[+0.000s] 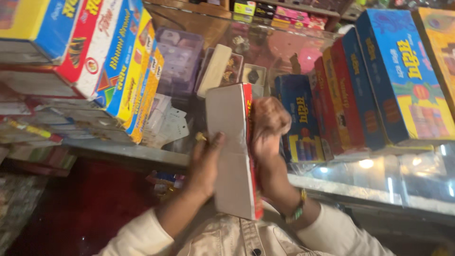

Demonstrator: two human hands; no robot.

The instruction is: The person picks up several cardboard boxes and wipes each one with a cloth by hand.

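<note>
I hold a long flat box (228, 142) upright in front of my chest, its plain grey-white back toward me and a red printed edge on its right side. My left hand (204, 165) presses against the box's left face, fingers spread along it, a ring on one finger. My right hand (268, 127) is blurred and curled around the box's red right edge near its top. A bracelet sits on my right wrist (296, 211). Both cream sleeves show at the bottom.
A glass counter (388, 182) runs across in front of me. Tilted stacks of colourful boxes (121, 61) lean at left; a row of blue and red boxes (365, 90) stands at right. Small cases and white tags (168, 124) lie behind the glass. Red floor (90, 204) at lower left.
</note>
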